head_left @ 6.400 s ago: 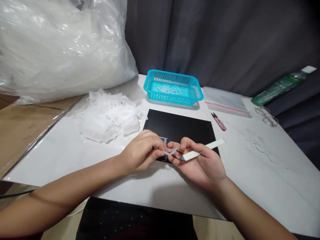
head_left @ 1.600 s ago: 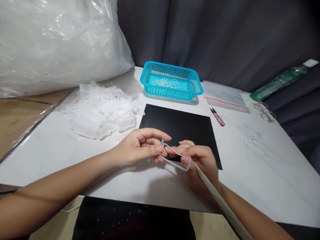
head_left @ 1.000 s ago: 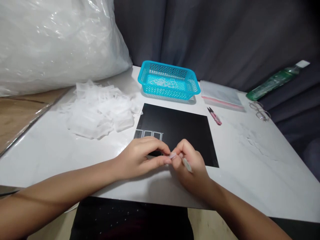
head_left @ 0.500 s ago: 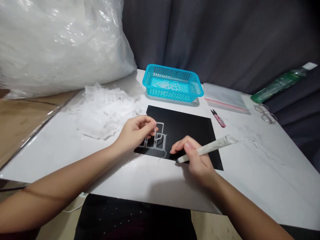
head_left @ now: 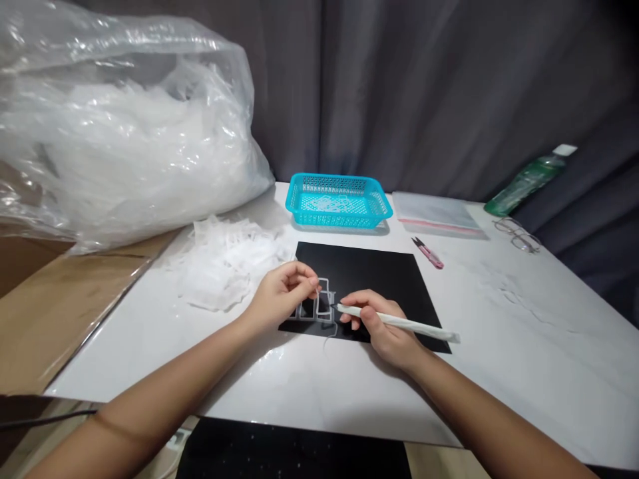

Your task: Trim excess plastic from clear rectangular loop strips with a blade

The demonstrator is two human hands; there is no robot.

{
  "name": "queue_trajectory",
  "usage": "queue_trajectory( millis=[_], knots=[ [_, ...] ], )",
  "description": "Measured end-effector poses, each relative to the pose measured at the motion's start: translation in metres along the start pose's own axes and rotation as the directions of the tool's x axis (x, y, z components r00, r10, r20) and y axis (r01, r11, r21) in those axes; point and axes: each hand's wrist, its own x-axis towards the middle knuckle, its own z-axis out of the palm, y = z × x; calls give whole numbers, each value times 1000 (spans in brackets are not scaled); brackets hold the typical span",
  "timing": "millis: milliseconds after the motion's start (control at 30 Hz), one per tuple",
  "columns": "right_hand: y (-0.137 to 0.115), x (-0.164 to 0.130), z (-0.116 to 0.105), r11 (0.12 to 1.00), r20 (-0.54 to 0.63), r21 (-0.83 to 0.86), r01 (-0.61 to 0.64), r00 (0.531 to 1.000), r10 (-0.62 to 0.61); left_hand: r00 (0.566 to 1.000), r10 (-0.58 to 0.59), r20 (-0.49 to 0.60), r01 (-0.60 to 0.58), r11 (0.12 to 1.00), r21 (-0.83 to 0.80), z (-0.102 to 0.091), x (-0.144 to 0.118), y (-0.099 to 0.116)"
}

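My left hand (head_left: 284, 293) is closed, with thumb and fingertips pinching a small translucent white rectangular frame (head_left: 323, 281) above the black sheet (head_left: 369, 269). My right hand (head_left: 389, 332) grips a slim, white-wrapped pen-like tool (head_left: 424, 327). Its thin dark tip points left, close to the frame's right side; whether it touches cannot be made out. Under the held frame lies a strip of joined white frames (head_left: 307, 319), partly hidden by my left hand. A thin curled strand (head_left: 327, 340) hangs past the sheet's near edge.
White pieces are heaped (head_left: 219, 266) at left, before a big clear bag (head_left: 150, 146). A blue basket (head_left: 339, 179) holds small white pieces. Pink thread snips (head_left: 429, 254), a flat plastic zip bag (head_left: 439, 216), a green bottle (head_left: 524, 179) and glasses (head_left: 519, 236) lie at right.
My right hand has brought the tool's tip up and left from near the sheet's front edge to the held frame. My left hand keeps its pinch. The camera view has shifted.
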Motion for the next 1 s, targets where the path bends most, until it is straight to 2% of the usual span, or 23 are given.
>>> queue_trajectory(
  millis=[133, 200, 267, 400, 533, 600, 633, 733, 833, 900, 1000],
  knots=[
    [0, 1, -3, 998, -42, -57, 18, 999, -21, 994, 37, -105, -31, 998, 55, 0, 3, -5],
    [0, 3, -3, 995, 8, -101, 10, 1000, -9, 986, 63, -152, -53, 996, 68, 1, 6, -7],
    [0, 6, -2, 978, 86, -203, 35, 996, -17, 985, 90, -150, -75, 992, 104, 0, 9, -9],
    [-3, 9, 3, 884, 257, -428, 189, 963, -82, 986, 145, -80, -113, 942, 316, -5, 14, -11],
    [-7, 8, 3, 814, 386, -512, 274, 920, -67, 988, 143, 53, -143, 753, 642, -17, 17, -13],
    [-8, 7, 1, 776, 425, -544, 321, 902, -75, 982, 154, 106, -183, 687, 703, -23, 18, -14],
    [-8, 6, 0, 758, 438, -555, 342, 895, -83, 975, 163, 148, -220, 686, 694, -25, 18, -15],
    [-7, 6, -2, 719, 441, -591, 366, 893, -92, 930, 182, 319, -348, 714, 608, -28, 17, -17],
    [-8, 6, -3, 702, 408, -625, 341, 909, -78, 860, 216, 462, -485, 629, 608, -25, 13, -16],
    [-11, 6, -5, 745, 353, -615, 259, 935, -34, 787, 244, 567, -595, 543, 593, -22, 10, -14],
    [-17, 7, -11, 871, 247, -491, 22, 962, 115, 672, 277, 687, -720, 460, 519, -19, 4, -10]
  ],
)
